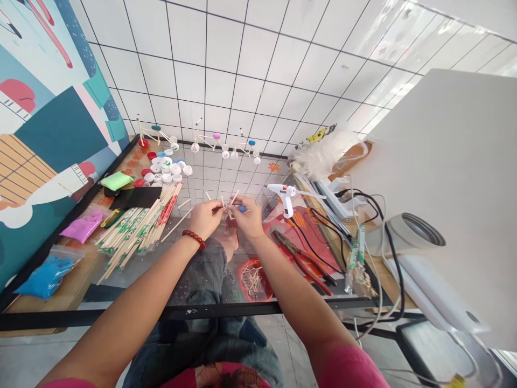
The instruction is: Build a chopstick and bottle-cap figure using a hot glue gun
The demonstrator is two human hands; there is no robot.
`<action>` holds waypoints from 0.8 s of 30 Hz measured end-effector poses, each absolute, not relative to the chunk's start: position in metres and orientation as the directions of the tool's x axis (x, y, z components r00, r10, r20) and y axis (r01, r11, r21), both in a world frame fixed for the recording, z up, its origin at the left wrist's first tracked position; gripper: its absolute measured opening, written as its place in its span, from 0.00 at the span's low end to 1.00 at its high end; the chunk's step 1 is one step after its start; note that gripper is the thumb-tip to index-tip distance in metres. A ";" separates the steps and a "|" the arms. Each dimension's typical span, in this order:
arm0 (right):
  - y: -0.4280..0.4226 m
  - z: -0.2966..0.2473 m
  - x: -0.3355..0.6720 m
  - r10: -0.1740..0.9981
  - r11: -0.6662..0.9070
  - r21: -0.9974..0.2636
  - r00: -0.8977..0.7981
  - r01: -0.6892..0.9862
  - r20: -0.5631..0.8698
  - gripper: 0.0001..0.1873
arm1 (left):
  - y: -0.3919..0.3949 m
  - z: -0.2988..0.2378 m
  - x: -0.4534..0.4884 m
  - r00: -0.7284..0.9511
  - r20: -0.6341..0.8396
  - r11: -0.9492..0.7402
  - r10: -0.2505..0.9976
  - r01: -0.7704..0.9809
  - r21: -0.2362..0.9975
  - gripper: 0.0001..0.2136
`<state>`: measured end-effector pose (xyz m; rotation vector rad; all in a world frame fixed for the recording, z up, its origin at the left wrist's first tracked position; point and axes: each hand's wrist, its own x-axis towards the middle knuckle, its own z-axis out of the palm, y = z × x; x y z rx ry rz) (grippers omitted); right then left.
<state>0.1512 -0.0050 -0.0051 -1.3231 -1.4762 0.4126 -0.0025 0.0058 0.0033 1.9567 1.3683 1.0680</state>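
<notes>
My left hand (205,220), with a red bead bracelet on its wrist, is closed in a pinch over the middle of the glass table. Facing it, my right hand (249,218) pinches too, and the fingertips of both hands nearly meet. Between them are short pieces of wooden stick (235,197), jutting up from the fingers. A small blue piece (241,208) shows at my right fingers; how it joins the sticks is hidden. Left of the hands, a loose wooden stick (176,225) lies on the glass.
Small stick-and-cap bicycles (210,143) line the back edge. Bottle caps (169,167), a pile of wrapped chopsticks (141,218) and bags of pink clay (83,226) and blue clay (46,275) lie left. A white glue gun (286,200), pliers (301,253) and cables (388,231) occupy the right.
</notes>
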 end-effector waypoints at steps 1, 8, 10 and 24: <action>-0.005 -0.005 0.151 0.869 0.324 -0.800 0.174 0.505 0.463 0.10 | 0.006 0.004 -0.002 0.176 0.303 -0.350 0.937 0.528 0.774 0.07; -0.006 -0.002 0.151 0.883 0.307 -0.808 0.166 0.503 0.439 0.10 | 0.006 0.004 -0.002 0.160 0.281 -0.322 0.946 0.540 0.778 0.07; -0.006 -0.002 0.150 0.883 0.304 -0.809 0.169 0.504 0.437 0.10 | 0.006 0.004 -0.002 0.157 0.283 -0.322 0.946 0.541 0.777 0.06; -0.006 -0.004 0.150 0.871 0.314 -0.797 0.178 0.516 0.458 0.11 | 0.006 0.002 -0.002 0.160 0.301 -0.339 0.940 0.533 0.775 0.07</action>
